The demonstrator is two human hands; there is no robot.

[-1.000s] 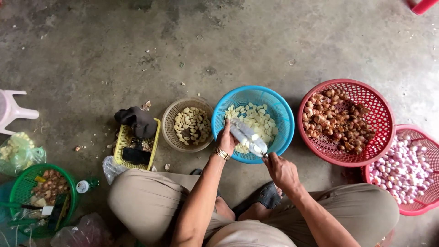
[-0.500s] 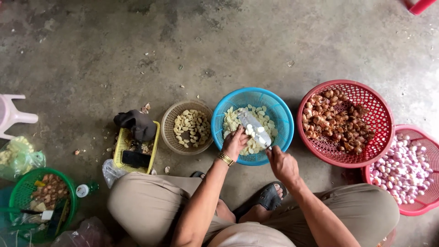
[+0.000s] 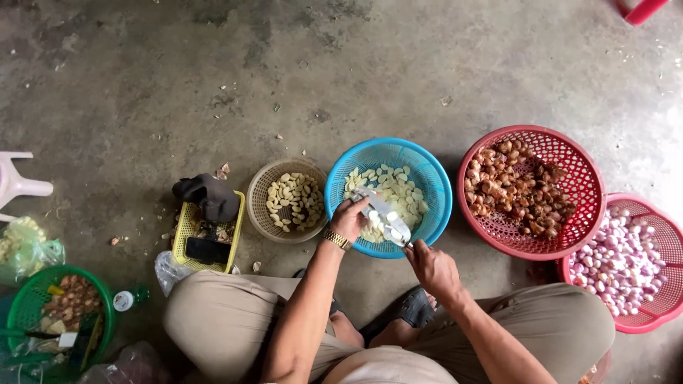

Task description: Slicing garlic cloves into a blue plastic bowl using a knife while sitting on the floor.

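A knife blade loaded with garlic pieces lies over the blue basket, its long axis running diagonally from upper left down to the right hand, which is closed around the handle. The left hand pinches the blade's far end at the basket's near rim, with a tan basket just left, a red basket close right, and bare concrete floor beyond.
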